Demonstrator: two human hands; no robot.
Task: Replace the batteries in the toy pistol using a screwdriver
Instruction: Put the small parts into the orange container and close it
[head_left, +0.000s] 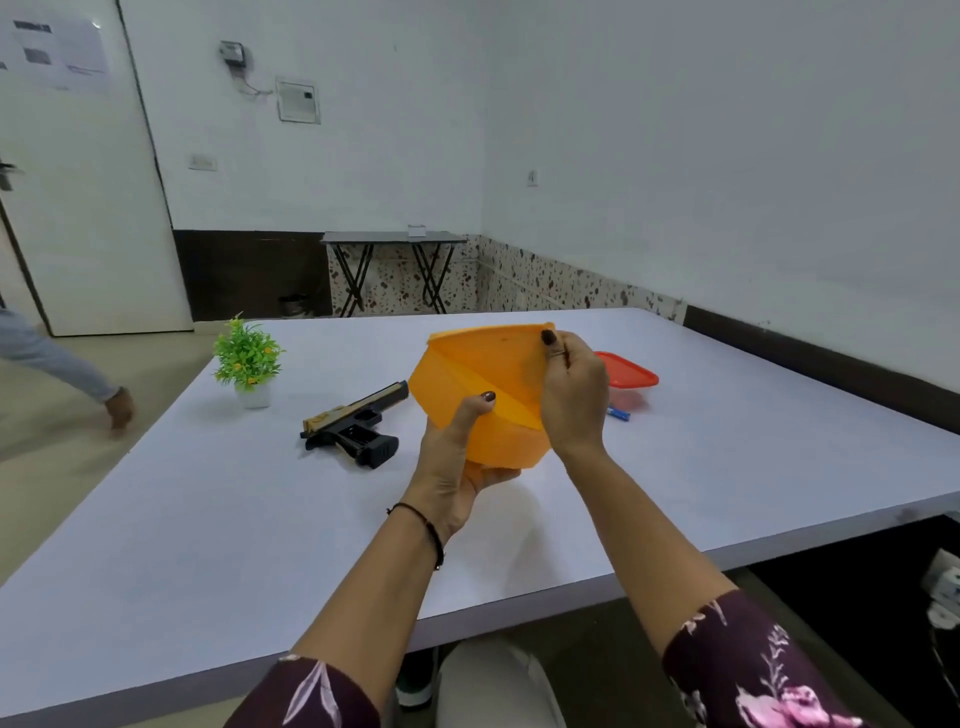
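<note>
Plant in a white pot (248, 361) stands at the left of the white table (208, 519), well apart from the work. Nearer the middle, the black-and-gold toy pistol (358, 423) lies flat on its side, with neither hand on it. Just right of it, a person's left hand (457, 462) cups an orange plastic container (498, 441) from below, thumb pressed on its side, holding it tilted in the air above the table. The right hand (574, 395) pinches the far corner of the orange lid (493, 358) between thumb and curled fingers, apparently to peel it off. Behind that hand sits a red-lidded container (631, 376) with a small blue item (619, 414), possibly a battery, beside it. No screwdriver is in view, and what the orange container holds is hidden.

The likely trouble lies in the lid. If it snaps free all at once while the container is tilted and off the table, whatever is inside could spill, and small parts might roll to the table's edge. The one-handed hold underneath could also slip under a hard pull.
</note>
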